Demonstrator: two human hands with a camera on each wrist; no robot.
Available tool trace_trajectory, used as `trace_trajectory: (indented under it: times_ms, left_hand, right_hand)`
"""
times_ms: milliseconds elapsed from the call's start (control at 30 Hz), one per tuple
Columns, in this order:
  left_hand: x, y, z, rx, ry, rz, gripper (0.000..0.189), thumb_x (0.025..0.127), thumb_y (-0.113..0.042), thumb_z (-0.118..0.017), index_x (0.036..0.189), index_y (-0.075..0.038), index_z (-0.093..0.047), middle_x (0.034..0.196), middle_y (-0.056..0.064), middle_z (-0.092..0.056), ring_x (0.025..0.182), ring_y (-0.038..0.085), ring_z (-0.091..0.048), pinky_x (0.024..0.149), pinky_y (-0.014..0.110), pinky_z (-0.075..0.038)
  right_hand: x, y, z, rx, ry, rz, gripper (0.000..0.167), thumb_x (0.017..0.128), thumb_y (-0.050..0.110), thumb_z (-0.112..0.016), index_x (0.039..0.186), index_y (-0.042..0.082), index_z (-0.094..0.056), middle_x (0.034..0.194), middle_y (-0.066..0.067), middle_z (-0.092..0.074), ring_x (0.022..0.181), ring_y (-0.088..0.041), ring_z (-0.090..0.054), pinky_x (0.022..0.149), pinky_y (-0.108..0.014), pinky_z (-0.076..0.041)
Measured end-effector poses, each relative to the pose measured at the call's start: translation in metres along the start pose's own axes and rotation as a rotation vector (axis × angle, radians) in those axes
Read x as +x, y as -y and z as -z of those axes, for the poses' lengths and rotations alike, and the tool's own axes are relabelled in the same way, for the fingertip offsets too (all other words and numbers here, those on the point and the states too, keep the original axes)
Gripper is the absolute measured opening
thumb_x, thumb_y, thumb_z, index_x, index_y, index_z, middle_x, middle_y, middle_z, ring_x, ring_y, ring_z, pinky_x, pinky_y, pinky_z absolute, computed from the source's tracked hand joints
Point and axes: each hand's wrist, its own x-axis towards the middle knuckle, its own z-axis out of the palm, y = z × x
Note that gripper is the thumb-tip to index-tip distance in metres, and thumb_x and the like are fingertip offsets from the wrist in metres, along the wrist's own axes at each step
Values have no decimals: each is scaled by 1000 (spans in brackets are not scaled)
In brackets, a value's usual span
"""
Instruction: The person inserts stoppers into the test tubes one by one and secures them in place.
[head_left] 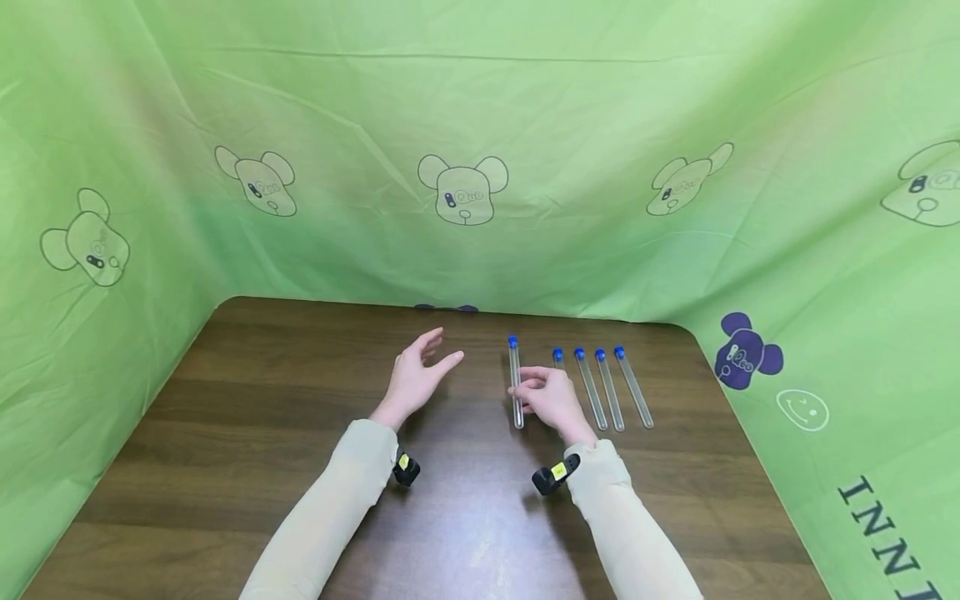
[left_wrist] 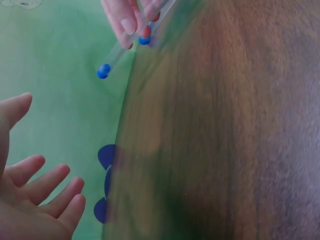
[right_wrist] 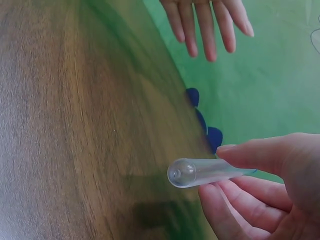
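Observation:
A clear test tube (head_left: 515,375) with a blue cap is pinched between the thumb and fingers of my right hand (head_left: 551,398). In the right wrist view the rounded bottom of this test tube (right_wrist: 187,173) points toward the camera, with the thumb above it and fingers below. My left hand (head_left: 416,371) is held over the table to the left, fingers spread and nothing in it. Several more blue-capped test tubes (head_left: 633,390) lie side by side to the right of my right hand, which partly hides the leftmost of them.
The brown wooden table (head_left: 247,400) is backed and flanked by a green cloth (head_left: 337,250) printed with cartoon heads. A black wrist camera (head_left: 406,468) is strapped at the left sleeve, and another black wrist camera (head_left: 555,475) at the right.

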Motion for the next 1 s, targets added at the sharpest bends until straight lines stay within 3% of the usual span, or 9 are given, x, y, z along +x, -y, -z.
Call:
trace_trajectory:
  times_ms: [167,433,1000]
  left_hand:
    - [2,-2,4,79,-17,-14,70,91,-46,-75,149,-14,-53,143,11,-58,134,26,-50,111,44,-38]
    - [3,-8,11,149,0,-13,71,91,-50,-74,151,-20,-50,147,5,-55,137,21,-47,112,41,-36]
    - [9,-9,24,307,42,-112,78,89,-57,-71,154,-20,-46,153,2,-48,142,31,-38,114,51,-31]
  right_hand:
    - [3,-4,0,-18,-7,-28,40,88,-1,-74,126,-11,-64,93,-18,-74,62,-18,-70,61,-30,-60]
    - [5,-10,-1,-122,-41,-70,42,87,1,-76,127,-10,-65,94,-16,-75,65,-19,-71,61,-28,-60]
    - [14,-18,-1,-260,-59,-64,46,85,5,-79,127,-7,-66,85,-9,-74,60,-16,-70,57,-27,-57]
